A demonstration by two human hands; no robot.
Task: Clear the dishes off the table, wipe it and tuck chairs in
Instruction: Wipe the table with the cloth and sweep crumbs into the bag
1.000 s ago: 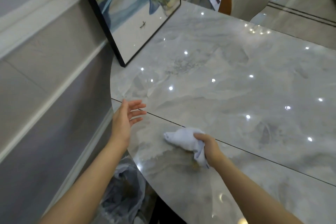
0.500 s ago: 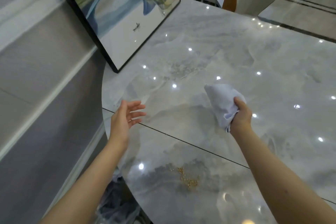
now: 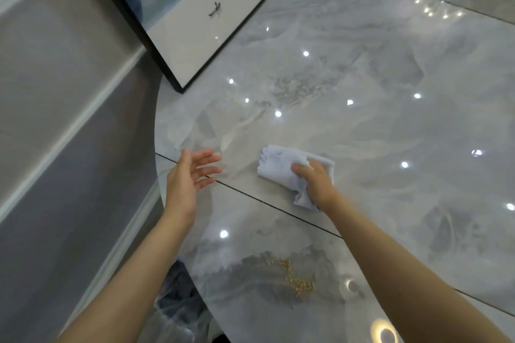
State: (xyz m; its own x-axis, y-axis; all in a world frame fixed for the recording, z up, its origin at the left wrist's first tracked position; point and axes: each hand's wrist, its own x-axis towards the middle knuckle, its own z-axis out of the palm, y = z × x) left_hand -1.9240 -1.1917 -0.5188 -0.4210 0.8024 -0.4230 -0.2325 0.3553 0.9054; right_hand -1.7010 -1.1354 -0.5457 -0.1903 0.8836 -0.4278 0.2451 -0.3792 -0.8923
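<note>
Right grip (image 3: 316, 181) clamped on white cloth (image 3: 281, 167) on marble table (image 3: 390, 125), left grip (image 3: 189, 175) spread apart, no readable writing

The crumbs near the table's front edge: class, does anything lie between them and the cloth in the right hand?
Nothing visible does. Bare marble table, crossed only by a thin dark seam, separates the cloth gripped by the right hand from the crumbs. The open left hand hovers off to the side.

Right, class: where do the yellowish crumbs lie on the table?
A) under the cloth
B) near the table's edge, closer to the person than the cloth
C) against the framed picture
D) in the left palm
B: the crumbs lie nearer than the cloth that the right hand holds.
</note>
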